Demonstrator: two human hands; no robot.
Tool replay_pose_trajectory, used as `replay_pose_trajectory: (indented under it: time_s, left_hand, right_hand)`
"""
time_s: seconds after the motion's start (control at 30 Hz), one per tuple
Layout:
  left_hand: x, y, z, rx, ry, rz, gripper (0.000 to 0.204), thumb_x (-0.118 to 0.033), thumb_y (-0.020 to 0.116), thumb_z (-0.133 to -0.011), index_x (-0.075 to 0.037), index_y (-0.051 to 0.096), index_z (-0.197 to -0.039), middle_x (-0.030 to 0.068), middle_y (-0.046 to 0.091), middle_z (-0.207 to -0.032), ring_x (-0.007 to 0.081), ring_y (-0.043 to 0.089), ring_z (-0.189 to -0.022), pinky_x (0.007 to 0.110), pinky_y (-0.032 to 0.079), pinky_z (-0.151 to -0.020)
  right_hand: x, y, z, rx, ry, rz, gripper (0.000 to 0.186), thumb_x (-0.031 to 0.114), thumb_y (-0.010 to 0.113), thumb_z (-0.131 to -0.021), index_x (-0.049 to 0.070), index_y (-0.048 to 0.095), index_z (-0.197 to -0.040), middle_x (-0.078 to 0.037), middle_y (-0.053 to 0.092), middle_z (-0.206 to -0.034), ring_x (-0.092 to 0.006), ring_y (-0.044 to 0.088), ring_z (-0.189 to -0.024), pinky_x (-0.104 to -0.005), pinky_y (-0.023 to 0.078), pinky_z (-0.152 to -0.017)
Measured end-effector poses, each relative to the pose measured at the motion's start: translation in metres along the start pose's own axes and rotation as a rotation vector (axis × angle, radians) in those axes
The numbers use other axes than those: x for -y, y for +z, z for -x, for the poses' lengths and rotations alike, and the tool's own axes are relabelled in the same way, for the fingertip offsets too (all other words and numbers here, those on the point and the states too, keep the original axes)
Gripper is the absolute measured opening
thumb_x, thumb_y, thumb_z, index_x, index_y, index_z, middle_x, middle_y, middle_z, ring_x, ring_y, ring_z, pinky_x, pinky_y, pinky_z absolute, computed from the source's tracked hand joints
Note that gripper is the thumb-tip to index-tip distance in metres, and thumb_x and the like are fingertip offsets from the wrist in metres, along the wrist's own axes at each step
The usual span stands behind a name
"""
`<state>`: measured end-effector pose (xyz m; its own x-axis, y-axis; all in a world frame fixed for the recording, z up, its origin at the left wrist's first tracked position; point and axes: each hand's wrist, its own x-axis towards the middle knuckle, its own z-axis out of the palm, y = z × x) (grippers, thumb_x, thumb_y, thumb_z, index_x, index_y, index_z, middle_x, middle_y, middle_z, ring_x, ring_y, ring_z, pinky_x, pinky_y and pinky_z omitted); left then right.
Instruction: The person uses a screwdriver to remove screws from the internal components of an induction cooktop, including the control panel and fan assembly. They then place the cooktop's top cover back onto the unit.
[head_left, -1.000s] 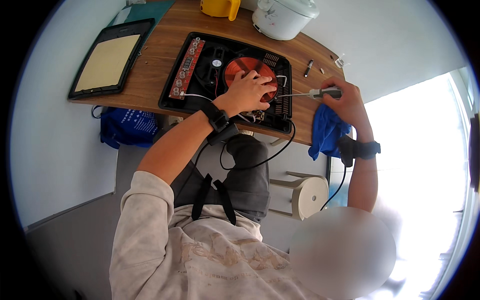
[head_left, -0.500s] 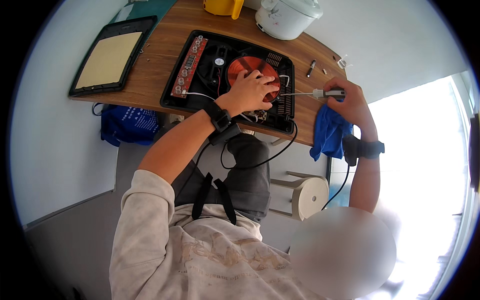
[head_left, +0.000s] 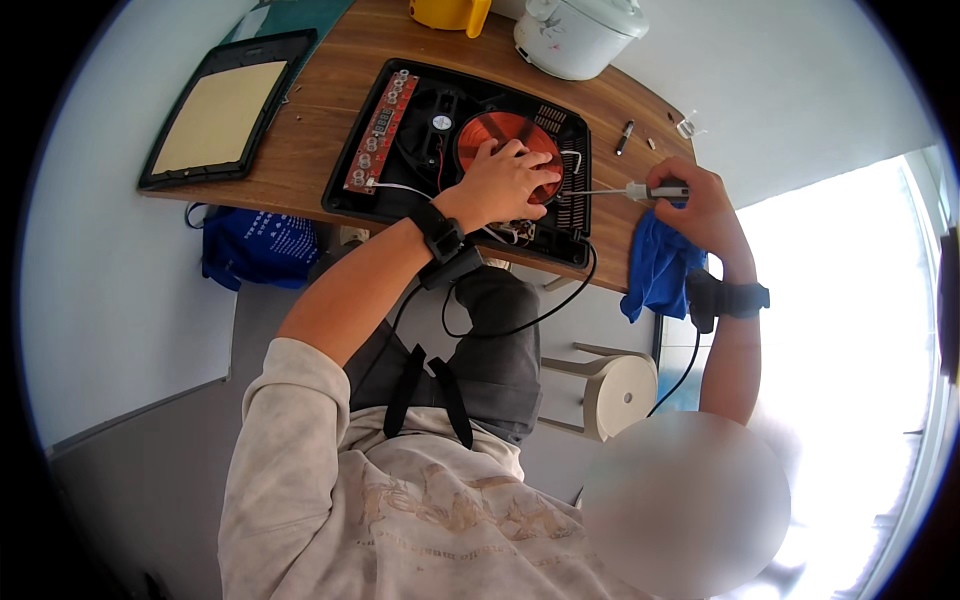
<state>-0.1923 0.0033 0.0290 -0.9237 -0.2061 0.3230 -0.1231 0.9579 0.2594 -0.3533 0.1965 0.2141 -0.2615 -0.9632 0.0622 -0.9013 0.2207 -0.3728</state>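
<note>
An opened induction cooker base lies on the wooden table, its inside exposed. My left hand rests with spread fingers on the round copper coil, covering part of it. My right hand is closed round the handle of a screwdriver. Its shaft points left, and the tip reaches the cooker's right side by the coil and the vent slots; what exactly it touches is too small to tell. Left of the coil are a black fan and a red control board with a white wire.
The cooker's removed top cover lies at the left on a green mat. A white rice cooker and a yellow container stand at the back. A marker-like black stick lies at right; a blue cloth hangs over the edge.
Both hands keep almost the same places. The screwdriver and the right fingers on its handle have shifted very slightly.
</note>
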Motion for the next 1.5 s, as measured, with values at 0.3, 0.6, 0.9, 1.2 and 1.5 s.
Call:
replay_pose_trajectory:
  time_s: [0.3, 0.6, 0.9, 1.2, 1.5]
  left_hand:
    - [0.001, 0.003, -0.002, -0.005, -0.003, -0.004, 0.058, -0.047, 0.070, -0.083, -0.026, 0.059, -0.136, 0.0032, 0.049, -0.147, 0.0278, 0.043, -0.133, 0.055, 0.032, -0.109]
    - [0.000, 0.002, -0.001, -0.008, -0.004, 0.002, 0.058, -0.046, 0.070, -0.083, -0.026, 0.059, -0.136, 0.0036, 0.049, -0.147, 0.0284, 0.042, -0.134, 0.055, 0.031, -0.109]
    - [0.000, 0.003, 0.000, -0.022, 0.002, -0.003, 0.059, -0.046, 0.071, -0.083, -0.024, 0.060, -0.136, 0.0031, 0.050, -0.147, 0.0276, 0.043, -0.133, 0.055, 0.032, -0.108]
    - [0.000, 0.006, 0.002, -0.078, 0.021, -0.011, 0.058, -0.045, 0.072, -0.082, -0.024, 0.060, -0.134, 0.0025, 0.051, -0.146, 0.0266, 0.044, -0.132, 0.055, 0.033, -0.107]
    - [-0.001, 0.006, 0.003, -0.093, 0.018, -0.003, 0.055, -0.045, 0.072, -0.082, -0.024, 0.062, -0.132, 0.0023, 0.051, -0.145, 0.0267, 0.044, -0.131, 0.056, 0.033, -0.107]
  right_hand:
    - [-0.003, 0.000, 0.001, -0.001, -0.001, -0.003, 0.020, 0.005, 0.065, -0.073, 0.001, 0.064, -0.093, -0.009, 0.064, -0.084, -0.0190, 0.060, -0.078, -0.0314, 0.049, -0.075]
    - [-0.002, -0.001, -0.002, 0.017, 0.011, -0.009, 0.018, 0.006, 0.065, -0.074, 0.002, 0.063, -0.092, -0.007, 0.063, -0.085, -0.0183, 0.059, -0.079, -0.0309, 0.049, -0.075]
    - [0.008, -0.013, -0.033, 0.136, -0.048, 0.105, 0.018, 0.009, 0.068, -0.076, 0.004, 0.064, -0.093, -0.008, 0.065, -0.089, -0.0180, 0.062, -0.084, -0.0319, 0.050, -0.076]
    - [0.008, -0.025, -0.093, 0.366, -0.060, 0.110, 0.013, -0.003, 0.067, -0.083, 0.005, 0.061, -0.091, -0.004, 0.064, -0.093, -0.0183, 0.062, -0.091, -0.0329, 0.050, -0.083]
    - [0.009, -0.019, -0.089, 0.275, -0.158, 0.123, 0.016, -0.003, 0.069, -0.082, 0.005, 0.063, -0.094, -0.007, 0.065, -0.089, -0.0198, 0.064, -0.086, -0.0337, 0.050, -0.077]
